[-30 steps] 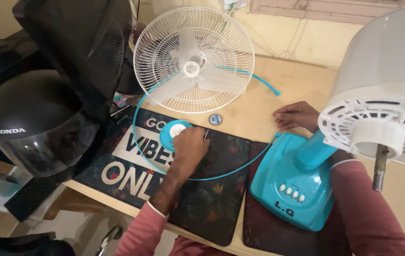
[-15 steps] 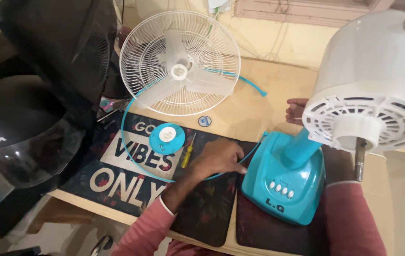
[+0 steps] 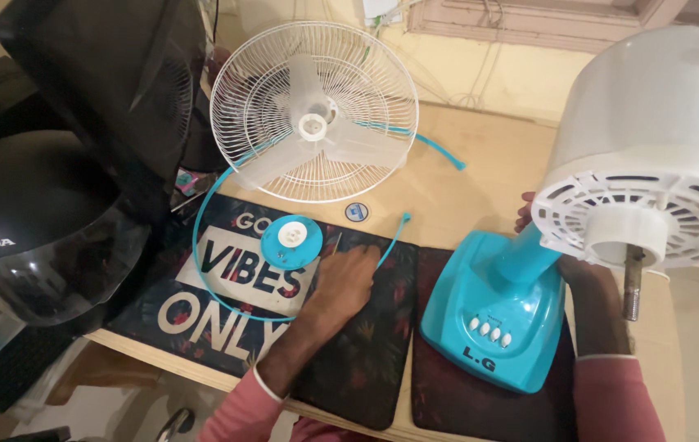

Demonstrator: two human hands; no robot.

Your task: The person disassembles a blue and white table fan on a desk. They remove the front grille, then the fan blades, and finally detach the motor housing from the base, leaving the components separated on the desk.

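Screwdriver hidden under left hand [image 3: 345,282], grip unclear; right hand [image 3: 558,245] mostly behind fan neck [image 3: 521,254].

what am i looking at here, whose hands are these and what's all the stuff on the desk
This is one picture from a camera worn on a person's head, looking down at their own two hands. The left hand lies on a dark floral mat, touching a thin blue ring that curves across the mat. The right hand is mostly hidden behind a fan taken apart: its blue base with white buttons and its white motor housing. Whether either hand grips anything cannot be told. Also on the wooden table: a white fan guard with the blades lying in it, a round blue cap, and a dark helmet at the left.
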